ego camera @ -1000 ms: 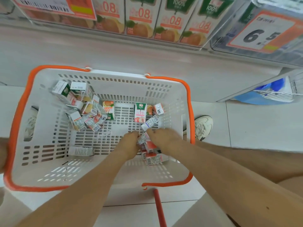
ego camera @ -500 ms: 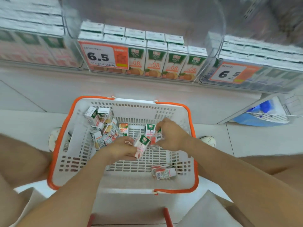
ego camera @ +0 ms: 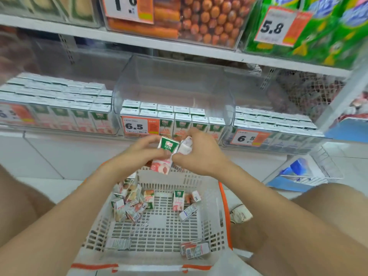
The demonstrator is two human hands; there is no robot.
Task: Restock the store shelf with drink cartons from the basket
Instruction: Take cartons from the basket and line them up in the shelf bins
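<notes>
Midway: left hand (ego camera: 139,154) grips green-and-pink drink carton (ego camera: 166,154), right hand (ego camera: 201,156) grips a white carton (ego camera: 186,144), clear shelf bin (ego camera: 169,80) at 12 o'clock half-filled; many left in orange-rimmed white basket (ego camera: 211,188).

Single head view, looking forward-down; basket (ego camera: 223,206) close below, shelf (ego camera: 139,42) near ahead.

A shop: stocked shelves (ego camera: 139,41) with price tags (ego camera: 136,126).

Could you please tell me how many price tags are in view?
5 price tags. Upper row: one top centre, one top right. Lower row: one blurred at far left, one in the middle, one at right. Others may be hidden.
</notes>
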